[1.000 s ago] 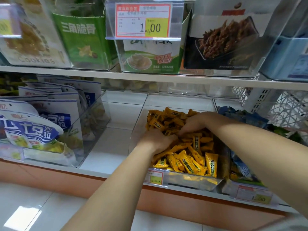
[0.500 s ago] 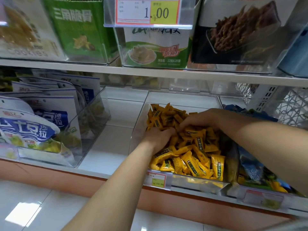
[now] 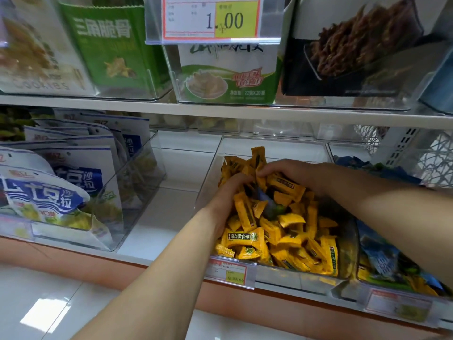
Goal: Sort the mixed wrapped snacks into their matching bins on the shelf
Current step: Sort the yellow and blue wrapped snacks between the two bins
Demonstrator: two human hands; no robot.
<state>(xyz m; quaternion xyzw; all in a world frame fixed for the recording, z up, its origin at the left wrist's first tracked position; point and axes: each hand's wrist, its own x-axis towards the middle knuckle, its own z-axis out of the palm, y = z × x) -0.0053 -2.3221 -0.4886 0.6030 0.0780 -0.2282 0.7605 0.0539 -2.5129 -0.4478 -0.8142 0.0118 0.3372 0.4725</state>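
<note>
- Yellow snacks (image 3: pixel 282 241) lie heaped in the clear middle bin (image 3: pixel 294 276), which sits at the front edge of the lower shelf (image 3: pixel 157 217) with a price tag (image 3: pixel 229 269) clipped on its face.
- Just behind the heap's front, the left hand (image 3: pixel 229 192) digs in from the bin's left side. Its fingers are curled and their tips are buried, so I cannot tell what they grip.
- Between the two hands a dark blue packet (image 3: pixel 268 204) shows through the yellow, half covered. I take it for the stray that needs lifting out.
- Further in, the right hand (image 3: pixel 284 169) sits on top of the pile, its fingers curled round a clump of yellow snacks.
- To do this well, I would part the yellow ones sideways rather than scoop. Then pinch the blue packet alone by its crimped end, so nothing yellow rides along.
- Its likely home is the right-hand bin (image 3: pixel 397 293), just beside the middle one, where blue snacks (image 3: pixel 382 261) lie with a few yellow ones mixed in. Those will want carrying back.
- Loose wrappers slide easily, so keep the lift low over the bin's rim.
- At the far left stands a bin of white bags (image 3: pixel 61 192), and boxes line the upper shelf (image 3: pixel 220 110).
</note>
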